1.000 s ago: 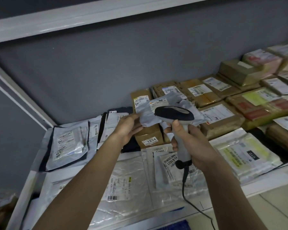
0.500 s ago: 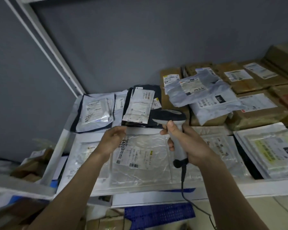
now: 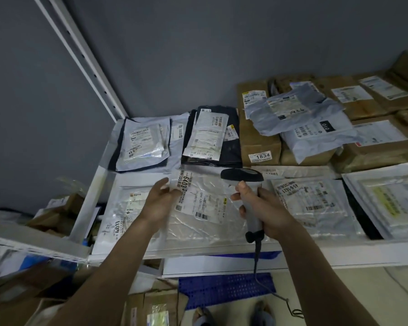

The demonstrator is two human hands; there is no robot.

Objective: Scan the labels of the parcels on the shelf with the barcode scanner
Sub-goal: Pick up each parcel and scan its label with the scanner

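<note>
right hand (image 3: 267, 214) gripping barcode scanner (image 3: 247, 196) handle, dark rounded head over glossy crinkled poly parcel (image 3: 205, 208) marked 6403 at shelf (image 3: 339, 255) front; left hand (image 3: 159, 203) loose-fingered, touching its label edge; brown cardboard boxes (image 3: 257, 135) behind

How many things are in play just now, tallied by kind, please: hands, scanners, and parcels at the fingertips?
Hands: 2, left hand and right hand
Barcode scanner: 1
Parcel labelled 6403: 1
Total: 4
</note>
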